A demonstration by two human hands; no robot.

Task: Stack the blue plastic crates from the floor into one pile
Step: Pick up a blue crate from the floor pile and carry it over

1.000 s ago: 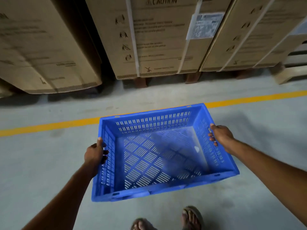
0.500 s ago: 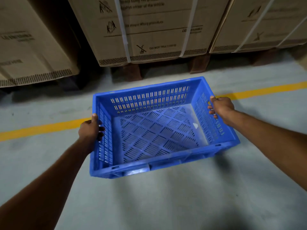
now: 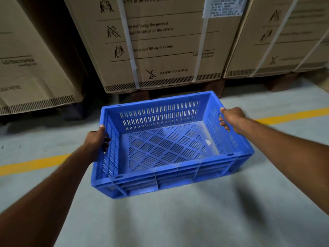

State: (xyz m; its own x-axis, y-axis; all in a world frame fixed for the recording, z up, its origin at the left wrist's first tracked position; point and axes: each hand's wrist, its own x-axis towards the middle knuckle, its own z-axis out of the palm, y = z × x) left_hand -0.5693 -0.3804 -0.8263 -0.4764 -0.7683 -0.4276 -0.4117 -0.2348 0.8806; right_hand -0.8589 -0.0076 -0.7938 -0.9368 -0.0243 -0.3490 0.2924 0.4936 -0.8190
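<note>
You are holding a bright blue crate (image 3: 167, 145) whose walls are cut with rows of upright slots and whose base has slots set in a diamond lattice. The floor (image 3: 178, 220) is pale grey, crossed by a yellow line (image 3: 32, 164). The cardboard boxes (image 3: 169, 41) are brown with black print, white straps (image 3: 127, 41) and hatched black lower edges.

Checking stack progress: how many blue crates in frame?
1. The crate is held between the left hand and right hand, above the grey floor in front of the cardboard boxes. No pile shows; others may lie outside the frame.
</note>
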